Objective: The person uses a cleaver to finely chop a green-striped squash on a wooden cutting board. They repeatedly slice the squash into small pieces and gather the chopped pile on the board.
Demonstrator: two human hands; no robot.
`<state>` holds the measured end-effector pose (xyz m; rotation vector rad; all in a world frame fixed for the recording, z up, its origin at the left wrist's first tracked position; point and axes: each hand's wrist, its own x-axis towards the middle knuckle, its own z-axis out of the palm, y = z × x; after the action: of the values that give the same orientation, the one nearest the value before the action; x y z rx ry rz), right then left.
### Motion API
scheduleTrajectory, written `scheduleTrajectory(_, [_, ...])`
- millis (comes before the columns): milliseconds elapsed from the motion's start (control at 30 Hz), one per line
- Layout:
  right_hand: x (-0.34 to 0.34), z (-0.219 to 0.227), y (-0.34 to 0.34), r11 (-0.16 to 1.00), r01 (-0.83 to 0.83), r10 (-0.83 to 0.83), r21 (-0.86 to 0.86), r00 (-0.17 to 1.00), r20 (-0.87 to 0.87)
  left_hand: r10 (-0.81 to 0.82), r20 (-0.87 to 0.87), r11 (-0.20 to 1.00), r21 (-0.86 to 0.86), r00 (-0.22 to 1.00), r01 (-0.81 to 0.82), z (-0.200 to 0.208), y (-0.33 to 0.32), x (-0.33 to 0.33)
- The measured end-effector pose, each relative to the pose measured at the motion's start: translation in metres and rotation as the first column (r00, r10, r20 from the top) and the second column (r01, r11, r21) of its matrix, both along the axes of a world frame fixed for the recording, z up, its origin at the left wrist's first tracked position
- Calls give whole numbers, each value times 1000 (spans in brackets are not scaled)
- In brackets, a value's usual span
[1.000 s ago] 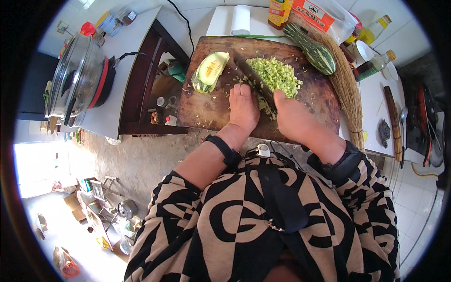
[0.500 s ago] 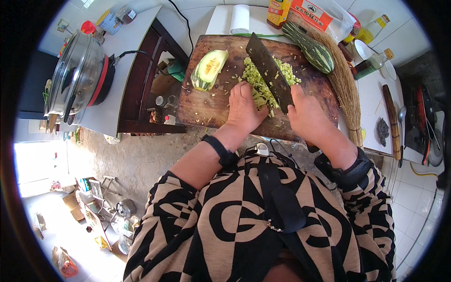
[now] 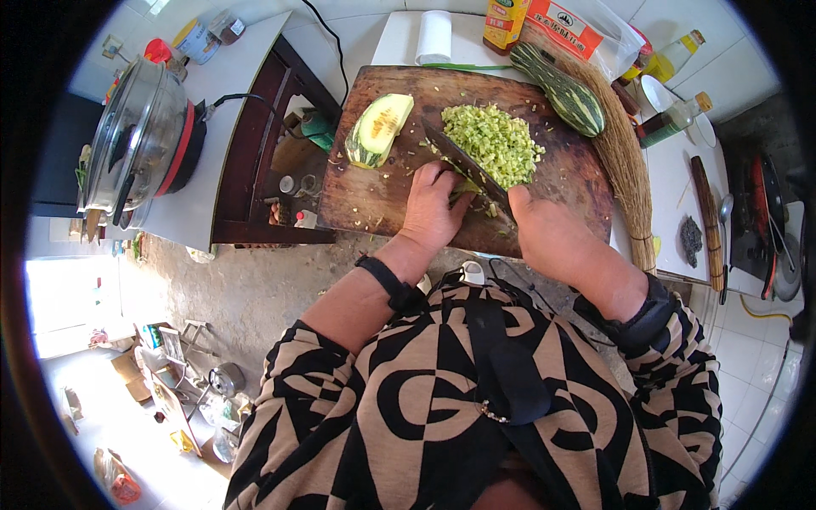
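My right hand (image 3: 552,231) grips a dark-bladed cleaver (image 3: 466,161), its blade standing on edge and slanting across the wooden cutting board (image 3: 357,197). On the blade's left side, my left hand (image 3: 431,208) has its fingers curled over a small piece of green squash (image 3: 466,187), mostly hidden by the fingers and blade. A heap of finely chopped green squash (image 3: 495,140) lies to the right of the blade. At the board's left rests a cut squash half (image 3: 381,129), pale flesh and seeds facing up. Small bits are scattered around.
A whole striped squash (image 3: 565,93) lies over the board's far right corner, beside a straw brush (image 3: 627,166). Behind stand a white paper roll (image 3: 434,38) and a yellow-labelled bottle (image 3: 505,24). An electric pot (image 3: 149,127) with a glass lid sits on the left counter.
The cleaver has moved left, off the chopped heap, which now lies wholly to its right. My left hand has shifted slightly left, its fingers more curled.
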<state>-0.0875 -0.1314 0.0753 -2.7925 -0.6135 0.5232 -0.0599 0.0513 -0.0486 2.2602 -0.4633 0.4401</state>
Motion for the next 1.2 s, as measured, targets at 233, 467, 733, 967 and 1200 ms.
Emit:
scheduleTrajectory(233, [11,-1,8,1000,11,-11,-2,992,-129,-9,-16,1000,27,1000,9,-3,1,2])
scheduleTrajectory(467, [18,-16,16,995,79,-74,58,993,-90,-5,-18,1000,18,1000,5,1,1,2])
scheduleTrajectory(733, [3,3,8,997,71,-71,-9,993,-93,70,56,997,-36,996,-68,0,-1,-3])
scheduleTrajectory(967, [4,9,10,1000,-25,24,-5,992,-120,18,99,999,-37,995,-15,-5,-1,1])
scheduleTrajectory(1200, [14,-6,25,999,32,-32,-1,987,-159,30,36,1000,-2,999,-30,-4,0,2])
